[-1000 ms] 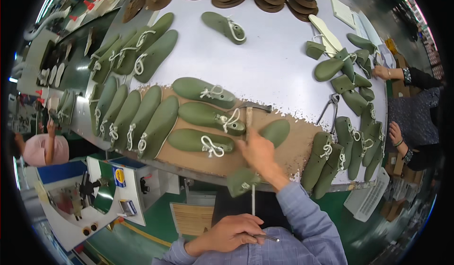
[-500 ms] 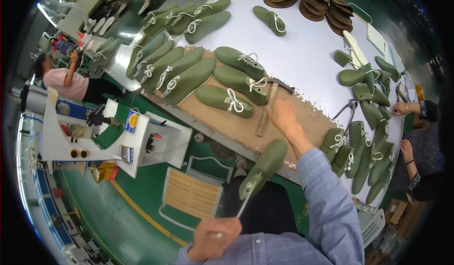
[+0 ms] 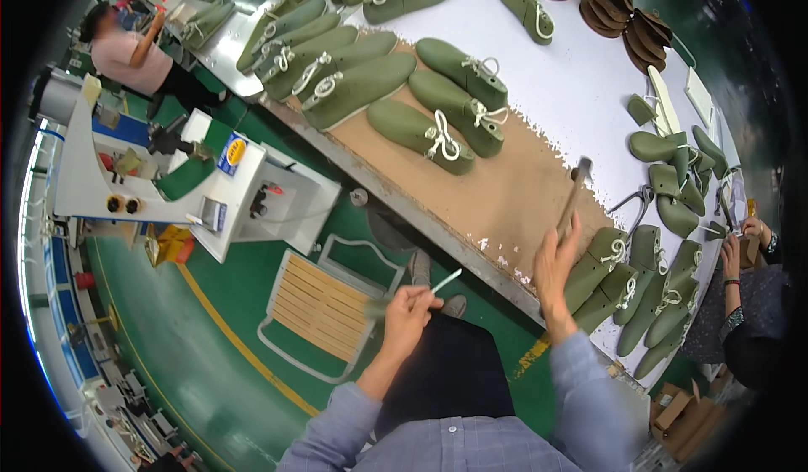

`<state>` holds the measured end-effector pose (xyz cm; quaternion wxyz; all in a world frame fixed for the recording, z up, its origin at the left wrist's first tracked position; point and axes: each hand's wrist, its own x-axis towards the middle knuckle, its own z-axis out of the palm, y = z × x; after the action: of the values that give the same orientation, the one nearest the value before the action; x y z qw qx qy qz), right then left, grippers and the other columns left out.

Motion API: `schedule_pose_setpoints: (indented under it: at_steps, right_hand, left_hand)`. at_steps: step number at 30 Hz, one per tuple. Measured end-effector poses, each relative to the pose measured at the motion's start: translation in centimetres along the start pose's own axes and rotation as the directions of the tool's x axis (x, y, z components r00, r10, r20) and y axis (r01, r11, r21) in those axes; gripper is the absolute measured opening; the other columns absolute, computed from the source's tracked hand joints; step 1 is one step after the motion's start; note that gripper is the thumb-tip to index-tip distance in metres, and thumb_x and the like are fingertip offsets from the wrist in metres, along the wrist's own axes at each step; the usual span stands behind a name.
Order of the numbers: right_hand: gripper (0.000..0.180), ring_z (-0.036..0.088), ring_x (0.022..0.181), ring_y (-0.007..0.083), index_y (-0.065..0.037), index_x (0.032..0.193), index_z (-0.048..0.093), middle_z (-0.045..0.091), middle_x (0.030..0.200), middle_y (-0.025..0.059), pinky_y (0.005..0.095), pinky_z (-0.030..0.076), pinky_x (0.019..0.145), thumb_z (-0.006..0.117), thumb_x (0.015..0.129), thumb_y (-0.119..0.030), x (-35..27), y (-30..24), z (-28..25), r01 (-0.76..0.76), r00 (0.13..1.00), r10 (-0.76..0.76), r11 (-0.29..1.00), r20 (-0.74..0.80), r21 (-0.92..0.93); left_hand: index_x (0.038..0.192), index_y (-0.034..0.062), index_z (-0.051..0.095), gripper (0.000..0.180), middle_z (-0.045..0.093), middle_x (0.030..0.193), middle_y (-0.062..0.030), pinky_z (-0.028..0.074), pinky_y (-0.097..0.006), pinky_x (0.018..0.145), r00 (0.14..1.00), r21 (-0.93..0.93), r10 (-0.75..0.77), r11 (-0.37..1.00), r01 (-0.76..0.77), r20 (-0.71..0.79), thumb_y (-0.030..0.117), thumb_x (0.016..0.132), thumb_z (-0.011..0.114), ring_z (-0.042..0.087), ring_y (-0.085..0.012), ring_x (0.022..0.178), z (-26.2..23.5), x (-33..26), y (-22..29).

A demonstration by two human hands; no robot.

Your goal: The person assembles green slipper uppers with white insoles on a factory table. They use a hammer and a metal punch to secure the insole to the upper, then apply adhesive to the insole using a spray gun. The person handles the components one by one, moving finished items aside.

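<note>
My right hand (image 3: 559, 261) is closed around the wooden handle of a hammer (image 3: 571, 201). The hammer stands tilted up over the table's near right part, its dark head blurred. My left hand (image 3: 407, 317) is above my lap, pinching a slim pale-tipped tool (image 3: 447, 281). A blurred greenish part shows on the other side of that hand; its exact kind is unclear. Closest to the right hand are green shoe lasts with white cord loops (image 3: 596, 263). Three more, including a green last (image 3: 410, 135), lie on the brown table covering (image 3: 471, 207).
Rows of green lasts (image 3: 362, 85) fill the table's left side. Brown stacked pieces (image 3: 606, 7) sit at the back, near pincers (image 3: 640, 198). A co-worker's hands (image 3: 741, 249) are at the right edge. A slatted chair (image 3: 320, 304) and a white machine (image 3: 202, 190) stand left.
My right hand has lifted the hammer off the table and moved right with it. The green last formerly between my arms is out of sight. My left hand has risen. The view has shifted.
</note>
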<state>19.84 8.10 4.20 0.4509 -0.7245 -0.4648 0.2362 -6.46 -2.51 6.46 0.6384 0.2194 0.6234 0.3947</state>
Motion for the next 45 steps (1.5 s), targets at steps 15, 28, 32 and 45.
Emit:
schedule_pose_setpoints:
  at_steps: [15,28,32,45]
  right_hand:
    - [0.021,0.046,0.056,0.0042,-0.003,0.114,0.058,0.050,0.070,-0.0048,0.0231,0.037,0.049,0.062,0.106,-0.021,-10.8,-2.0,-0.7,-0.271,0.882,0.215,0.959,0.419,0.078]
    - [0.029,0.065,0.070,0.0450,-0.001,0.123,0.053,0.065,0.079,0.0281,0.0477,0.050,0.063,0.059,0.106,-0.024,-12.7,-3.0,-3.1,0.026,0.809,0.189,0.934,0.556,-0.356]
    - [0.027,0.065,0.068,0.0356,0.002,0.113,0.056,0.065,0.079,0.0227,0.0441,0.050,0.063,0.064,0.104,-0.023,-12.1,-3.2,-1.7,-0.082,0.851,0.208,0.960,0.483,-0.269]
    - [0.019,0.053,0.047,0.0112,-0.003,0.107,0.049,0.058,0.076,0.0059,0.0272,0.042,0.041,0.063,0.103,-0.015,-5.9,-3.6,5.1,-0.504,0.794,0.351,0.837,0.497,0.213]
  left_hand:
    - [0.100,-0.0005,0.058,0.013,0.065,0.075,-0.0161,0.048,-0.035,0.060,0.912,0.486,0.407,0.787,-0.381,0.055,0.006,0.098,0.069,0.062,-0.0210,0.065,4.8,7.9,-0.9]
    - [0.094,-0.0009,0.065,0.008,0.069,0.078,-0.0148,0.049,-0.033,0.060,0.779,0.411,0.622,0.731,-0.545,-0.074,0.002,0.095,0.072,0.064,-0.0215,0.065,4.9,7.9,-4.8]
    - [0.095,-0.0008,0.068,0.008,0.074,0.085,-0.0138,0.052,-0.033,0.062,0.837,0.398,0.539,0.792,-0.464,-0.097,0.003,0.093,0.075,0.068,-0.0165,0.069,3.8,6.9,-4.1]
    - [0.115,0.0019,0.068,0.024,0.077,0.098,-0.0143,0.058,-0.033,0.076,0.872,0.348,0.480,0.805,-0.480,0.091,0.013,0.095,0.076,0.074,-0.0220,0.086,4.4,2.9,-0.5]
